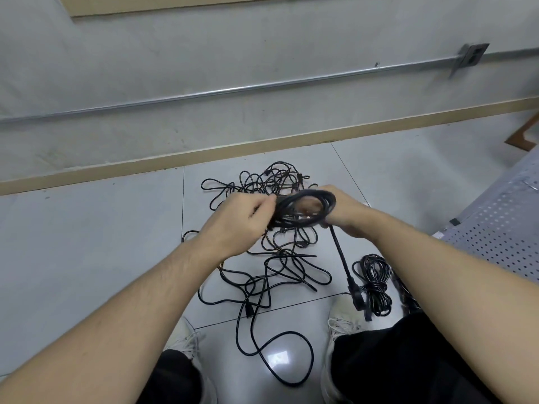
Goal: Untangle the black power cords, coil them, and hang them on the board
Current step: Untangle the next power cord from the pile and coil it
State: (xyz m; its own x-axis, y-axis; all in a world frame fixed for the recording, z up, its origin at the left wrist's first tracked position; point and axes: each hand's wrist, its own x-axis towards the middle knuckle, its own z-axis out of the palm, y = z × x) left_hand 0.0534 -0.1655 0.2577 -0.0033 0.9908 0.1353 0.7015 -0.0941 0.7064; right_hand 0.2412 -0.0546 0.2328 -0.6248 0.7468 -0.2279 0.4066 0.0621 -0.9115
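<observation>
Coiled cord [306,209] being gripped above floor tangle [271,258] | left hand [242,220], right hand [344,212] fingers curling round it | plug [357,297] dangling | right fingertips being hidden behind coil | bundled cord [376,284] lying on floor [87,258]

Single head-worn wide-angle view, looking forward and down, close over both forearms, toward glossy pale floor tiles [102,243] and far grey wall [204,53].

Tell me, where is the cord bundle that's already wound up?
In the head view, the wound bundle lies on the floor tiles, low on the right beside the person's right forearm, just right of the tangled cords and in front of the right shoe.
</observation>
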